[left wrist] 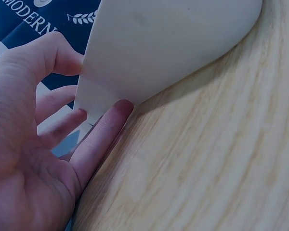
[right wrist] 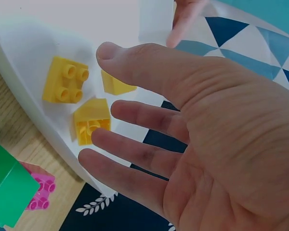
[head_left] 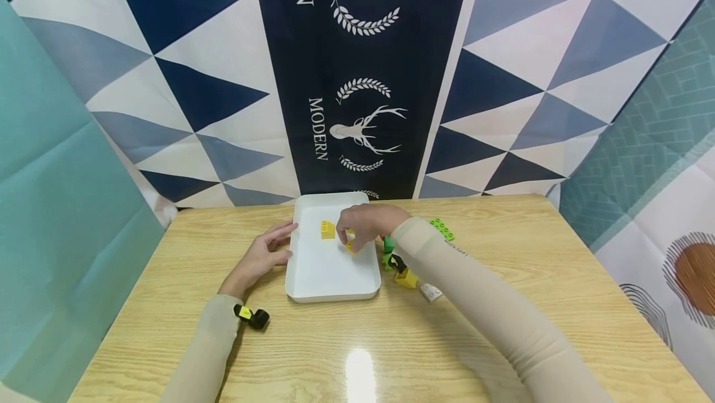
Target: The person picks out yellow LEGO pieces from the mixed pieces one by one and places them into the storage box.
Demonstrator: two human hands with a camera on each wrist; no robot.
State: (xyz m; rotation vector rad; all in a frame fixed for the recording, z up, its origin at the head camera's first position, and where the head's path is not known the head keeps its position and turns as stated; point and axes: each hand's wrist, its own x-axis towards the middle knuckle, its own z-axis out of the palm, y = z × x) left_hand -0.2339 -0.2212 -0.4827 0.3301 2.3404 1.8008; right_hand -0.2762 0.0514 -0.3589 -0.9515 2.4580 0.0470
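Note:
A white tray [head_left: 333, 272] lies on the table with yellow bricks inside. My left hand [head_left: 262, 259] is at the tray's left side; in the left wrist view its fingertips [left wrist: 124, 107] touch the outer wall. Over the tray's right part, my right hand [head_left: 365, 224] reaches down among the bricks. The right wrist view shows its fingers spread and slightly bent, nothing between them. Close to those fingertips are a studded yellow brick [right wrist: 66, 82], a yellow brick with its hollow side showing [right wrist: 92, 121], and a third yellow brick [right wrist: 116, 84], partly hidden behind the thumb.
Right of the tray, partly under the right forearm, lie a green brick [head_left: 388, 244], a yellow brick [head_left: 406, 279] and a whitish piece [head_left: 431, 292]. A light green studded plate [head_left: 442, 229] lies farther back. A pink brick [right wrist: 41, 191] shows beside the tray. Patterned cloth [head_left: 357, 67] hangs behind.

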